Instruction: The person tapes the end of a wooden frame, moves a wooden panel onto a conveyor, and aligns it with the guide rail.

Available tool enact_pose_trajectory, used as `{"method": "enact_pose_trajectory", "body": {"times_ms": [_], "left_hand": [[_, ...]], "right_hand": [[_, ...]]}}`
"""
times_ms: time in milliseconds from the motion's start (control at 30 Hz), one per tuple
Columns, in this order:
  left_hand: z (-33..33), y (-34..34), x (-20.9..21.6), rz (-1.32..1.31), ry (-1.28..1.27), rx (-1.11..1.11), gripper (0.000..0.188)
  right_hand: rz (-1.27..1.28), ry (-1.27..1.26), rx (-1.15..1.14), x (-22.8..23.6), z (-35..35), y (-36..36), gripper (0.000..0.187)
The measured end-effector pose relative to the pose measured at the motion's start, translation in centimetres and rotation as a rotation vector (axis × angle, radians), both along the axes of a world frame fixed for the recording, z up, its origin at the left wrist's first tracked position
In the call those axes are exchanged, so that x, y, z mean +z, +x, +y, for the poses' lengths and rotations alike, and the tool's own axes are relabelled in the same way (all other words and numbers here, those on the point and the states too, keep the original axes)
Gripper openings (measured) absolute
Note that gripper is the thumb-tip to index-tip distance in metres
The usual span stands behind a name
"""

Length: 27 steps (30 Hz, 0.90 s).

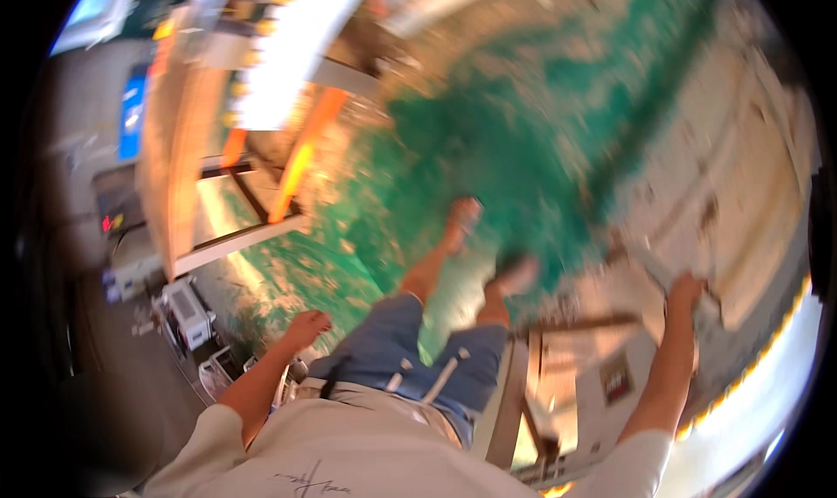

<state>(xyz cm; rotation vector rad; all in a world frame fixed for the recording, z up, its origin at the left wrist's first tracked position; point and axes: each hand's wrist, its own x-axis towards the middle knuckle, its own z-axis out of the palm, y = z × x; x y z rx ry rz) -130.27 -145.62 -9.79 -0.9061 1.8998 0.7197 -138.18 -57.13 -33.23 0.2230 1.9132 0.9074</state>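
My left hand (308,328) hangs beside my left hip, its fingers loosely bent, with nothing seen in them. Out to the right, my right hand (686,291) is closed. Thin dark edges show on both sides of that fist, and blur hides what it grips. Beyond it lies a large pale, dusty sheet-like surface (741,202) with dark streaks. My legs, in blue shorts (384,337), are in mid-stride over a worn green floor (514,106).
On the left stands a workbench frame (235,239) with orange legs (301,162). A white box-shaped device (186,313) sits near it. To my right is a pale cabinet-like unit (586,411) with a dark label. A yellow-edged bright strip (767,367) runs along the far right.
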Motion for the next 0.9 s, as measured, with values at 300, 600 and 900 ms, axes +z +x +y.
{"method": "enact_pose_trajectory", "body": {"times_ms": [300, 600, 900], "left_hand": [[-0.6, -7.7, 1.4, 0.133, 0.039, -0.629, 0.048], [8.0, -28.3, -6.9, 0.197, 0.327, -0.655, 0.045], [21.8, -22.4, -3.4, -0.185, 0.441, -0.784, 0.034]], "right_hand": [[0.541, -0.946, -0.368, 5.7, -26.3, 7.8, 0.034], [1.28, -0.806, -1.557, 29.3, -55.4, 28.9, 0.031], [1.535, -0.164, -2.093, 37.7, -71.9, 46.6, 0.031]]}}
